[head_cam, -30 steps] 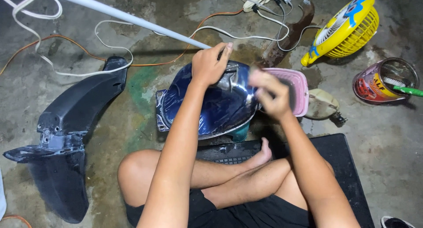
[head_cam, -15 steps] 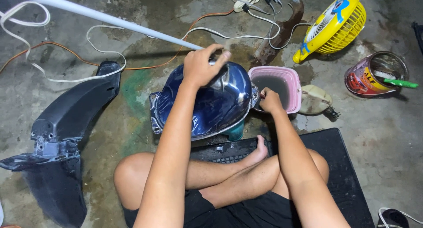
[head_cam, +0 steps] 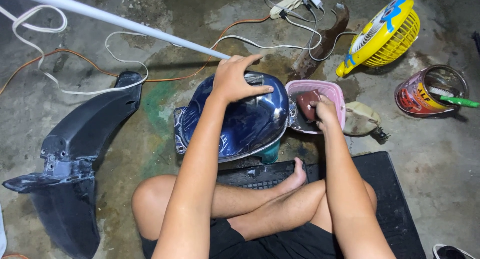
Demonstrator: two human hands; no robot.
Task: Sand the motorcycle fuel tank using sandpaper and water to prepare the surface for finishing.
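A glossy dark blue motorcycle tank (head_cam: 245, 124) rests on a teal support in front of my crossed legs. My left hand (head_cam: 236, 79) lies flat on its top, fingers spread, steadying it. Just to its right stands a pink plastic tub (head_cam: 336, 96). My right hand (head_cam: 324, 109) is inside that tub, fingers closed on a dark reddish-brown sanding pad (head_cam: 307, 99).
A black plastic fender (head_cam: 70, 154) lies on the concrete at left. A white tube (head_cam: 110, 19) and loose cords cross the far floor to a power strip (head_cam: 295, 0). A yellow fan (head_cam: 382, 36), a paint can with a green brush (head_cam: 430, 91) and a black mat (head_cam: 395, 209) are at right.
My right hand has moved off the tank's right side and down into the pink tub, where it holds the pad. My left hand stays on the tank.
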